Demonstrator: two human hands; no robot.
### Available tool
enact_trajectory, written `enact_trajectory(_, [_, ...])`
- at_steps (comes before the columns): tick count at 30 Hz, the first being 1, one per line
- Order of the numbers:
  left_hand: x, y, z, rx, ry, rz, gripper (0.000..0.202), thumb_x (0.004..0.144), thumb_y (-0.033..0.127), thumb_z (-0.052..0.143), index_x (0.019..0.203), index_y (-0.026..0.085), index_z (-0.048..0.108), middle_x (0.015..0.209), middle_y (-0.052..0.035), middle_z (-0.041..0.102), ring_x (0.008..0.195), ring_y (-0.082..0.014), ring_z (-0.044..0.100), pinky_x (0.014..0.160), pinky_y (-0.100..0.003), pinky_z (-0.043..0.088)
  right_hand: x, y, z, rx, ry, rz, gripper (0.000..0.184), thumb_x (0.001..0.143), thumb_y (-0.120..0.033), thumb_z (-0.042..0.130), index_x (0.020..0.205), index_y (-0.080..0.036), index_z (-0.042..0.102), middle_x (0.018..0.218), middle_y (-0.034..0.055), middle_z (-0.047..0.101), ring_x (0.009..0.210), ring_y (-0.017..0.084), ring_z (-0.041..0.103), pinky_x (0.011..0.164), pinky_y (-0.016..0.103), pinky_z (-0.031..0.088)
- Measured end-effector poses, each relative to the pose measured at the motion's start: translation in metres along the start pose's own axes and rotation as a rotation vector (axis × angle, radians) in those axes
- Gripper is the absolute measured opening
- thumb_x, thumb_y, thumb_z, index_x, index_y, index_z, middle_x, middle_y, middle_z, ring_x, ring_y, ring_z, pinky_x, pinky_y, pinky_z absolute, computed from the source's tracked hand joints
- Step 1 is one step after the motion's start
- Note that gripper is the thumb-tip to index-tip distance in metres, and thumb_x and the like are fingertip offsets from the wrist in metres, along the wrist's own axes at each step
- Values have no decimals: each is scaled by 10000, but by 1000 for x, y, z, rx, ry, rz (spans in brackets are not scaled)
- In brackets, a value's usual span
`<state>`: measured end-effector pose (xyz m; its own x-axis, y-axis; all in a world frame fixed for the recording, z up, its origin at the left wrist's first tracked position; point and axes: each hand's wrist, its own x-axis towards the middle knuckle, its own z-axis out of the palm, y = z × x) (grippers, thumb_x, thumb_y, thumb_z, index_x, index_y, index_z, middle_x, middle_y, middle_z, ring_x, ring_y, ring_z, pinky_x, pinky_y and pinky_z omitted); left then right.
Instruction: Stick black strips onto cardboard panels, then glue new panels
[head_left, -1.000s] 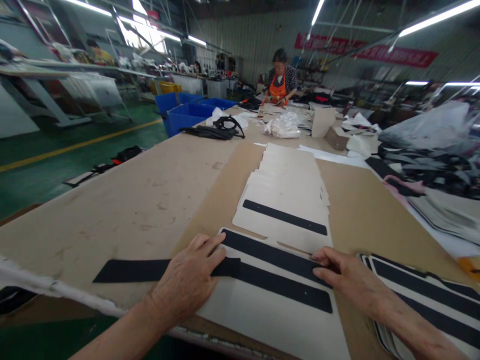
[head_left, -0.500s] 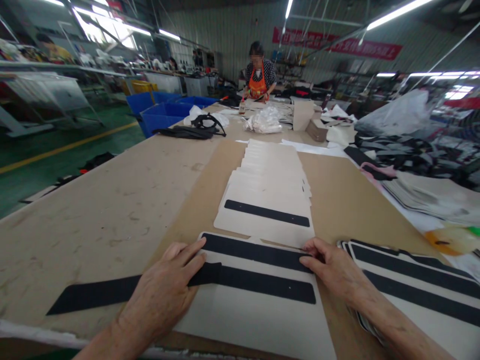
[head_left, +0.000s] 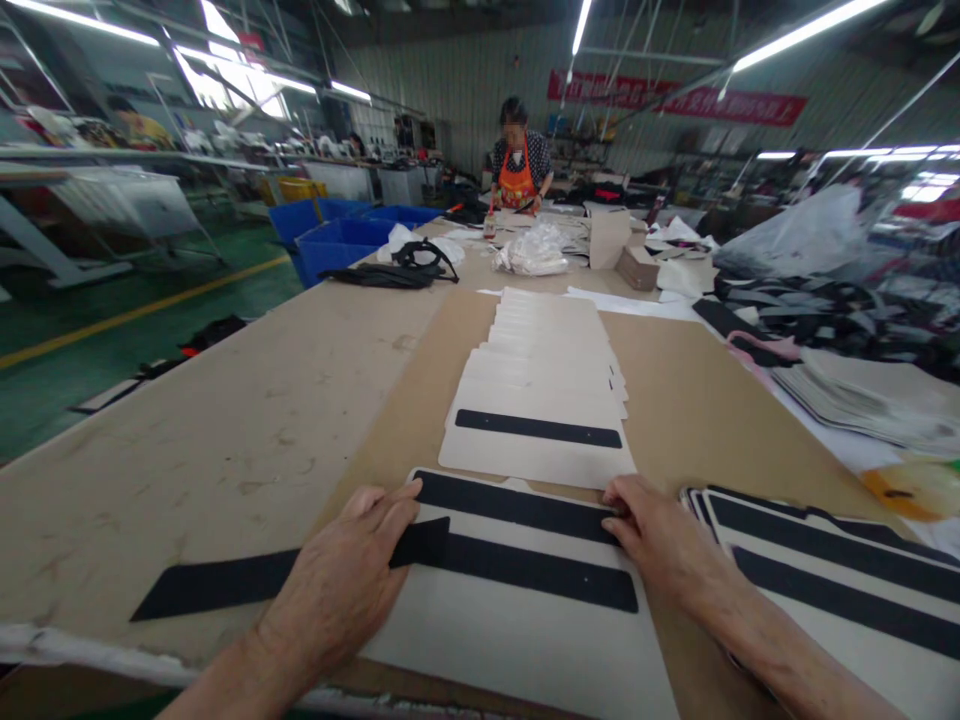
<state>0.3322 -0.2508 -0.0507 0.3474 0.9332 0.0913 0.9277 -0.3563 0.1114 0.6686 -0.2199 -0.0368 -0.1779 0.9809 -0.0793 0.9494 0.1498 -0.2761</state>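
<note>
A pale flat panel (head_left: 525,640) lies at the table's near edge with two black strips across it. My left hand (head_left: 352,560) has its fingertips at the left end of the upper strip (head_left: 510,503). A loose black strip (head_left: 217,584) runs through the same hand, its short end poking out over the lower strip (head_left: 540,572). My right hand (head_left: 652,530) is closed at the upper strip's right end, thumb and fingers pinched on the strip's edge. The underside of the left palm is hidden.
Overlapping pale panels (head_left: 540,370) run away from me, the nearest bearing one black strip. To the right is a stack of striped panels (head_left: 832,560). Farther off are blue bins (head_left: 341,245), clear plastic (head_left: 532,250) and a co-worker (head_left: 517,165) in an orange apron.
The view has shifted slightly. The loose strip has slid a little to the right with my left hand. Both hands stay at the ends of the upper strip.
</note>
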Motion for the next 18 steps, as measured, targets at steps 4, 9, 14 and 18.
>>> enact_trajectory(4, [7, 9, -11, 71, -61, 41, 581, 816, 137, 539, 1392, 157, 464, 1345, -102, 572, 1195, -282, 500, 1030, -445, 460, -8, -28, 0, -329, -43, -123, 500, 778, 50, 419, 1173, -203, 593, 953, 88, 670, 818, 223, 672, 694, 326, 479])
enact_trajectory(9, [17, 26, -13, 199, -56, 73, 530, 899, 412, 584, 1400, 289, 468, 1195, -141, 612, 1100, -316, 562, 872, -451, 535, -15, -68, 7, -643, -103, -211, 893, 793, 62, 420, 1516, -427, 231, 883, 115, 672, 714, 252, 684, 549, 316, 498])
enact_trajectory(14, [20, 28, -6, 255, -3, 95, 554, 878, 545, 561, 1341, 239, 547, 1119, -171, 611, 1083, -336, 569, 853, -450, 540, -12, -74, 13, -694, -113, -293, 856, 805, 33, 474, 1497, -434, 285, 856, 117, 662, 739, 260, 675, 567, 342, 535])
enact_trajectory(18, [18, 22, -3, 237, 36, 94, 545, 881, 557, 549, 1298, 209, 585, 1117, -157, 609, 1078, -325, 562, 863, -448, 539, -14, -54, 15, -613, -41, -285, 777, 789, 38, 450, 1469, -337, 407, 959, 128, 650, 808, 270, 668, 577, 356, 573])
